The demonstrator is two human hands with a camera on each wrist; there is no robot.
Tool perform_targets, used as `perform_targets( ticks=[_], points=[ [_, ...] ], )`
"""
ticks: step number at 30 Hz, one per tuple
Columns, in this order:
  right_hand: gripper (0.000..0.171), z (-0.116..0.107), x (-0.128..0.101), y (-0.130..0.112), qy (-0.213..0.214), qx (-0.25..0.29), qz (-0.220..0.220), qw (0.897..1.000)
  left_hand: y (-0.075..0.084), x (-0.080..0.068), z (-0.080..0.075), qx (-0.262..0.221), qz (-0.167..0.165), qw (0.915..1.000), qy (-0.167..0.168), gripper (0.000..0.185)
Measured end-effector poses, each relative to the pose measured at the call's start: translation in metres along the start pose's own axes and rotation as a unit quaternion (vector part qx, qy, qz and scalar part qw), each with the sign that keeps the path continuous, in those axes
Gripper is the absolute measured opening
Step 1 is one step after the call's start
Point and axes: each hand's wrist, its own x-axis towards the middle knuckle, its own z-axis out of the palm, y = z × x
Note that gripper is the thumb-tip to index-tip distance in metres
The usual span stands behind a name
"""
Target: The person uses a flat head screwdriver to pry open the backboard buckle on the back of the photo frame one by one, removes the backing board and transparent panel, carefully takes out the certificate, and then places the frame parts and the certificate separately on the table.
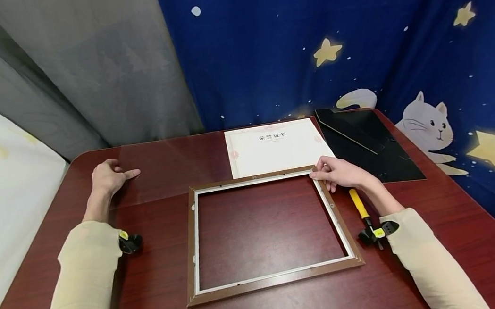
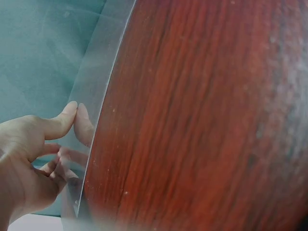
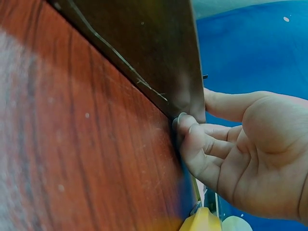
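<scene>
Head view: a brown picture frame lies flat in the middle of a dark red wooden table, nothing inside it, so the tabletop shows through. The right hand rests at the frame's far right corner, fingers curled over the edge and gripping it. The left hand sits well apart at the far left of the table, at the left edge of a clear sheet that lies flat beyond the frame; the forefinger points along the sheet. A certificate lies just beyond the frame's far rail, and a black backing board lies beside it to the right. A hammer with a yellow handle lies just right of the frame, under the right forearm. A blue curtain with stars and a cat hangs behind, a grey curtain to its left.

Left wrist view: the left hand pinches the edge of the clear sheet, thumb on one face and fingers seen through the other side. The sheet's edge stands just off the table.

Right wrist view: the right hand holds the frame at its corner, fingertips curled narrowly against the edge, touching the table. A bit of the yellow handle shows below.
</scene>
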Motion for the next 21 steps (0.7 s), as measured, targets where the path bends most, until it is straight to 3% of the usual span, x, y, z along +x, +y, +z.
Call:
perform_targets(
  ticks=[9, 21],
  points=[
    [0.029, -0.0010, 0.0045, 0.0005, -0.002, -0.003, 0.002, 1.000, -0.0025, -0.0011, 0.0046, 0.014, 0.000, 0.9999, -0.010, 0.084],
    [0.032, -0.0038, 0.0035, 0.0000, 0.006, -0.027, 0.007, 1.000, 0.0047, -0.0081, 0.0100, -0.020, 0.020, 0.9985, 0.046, 0.069]
  ],
)
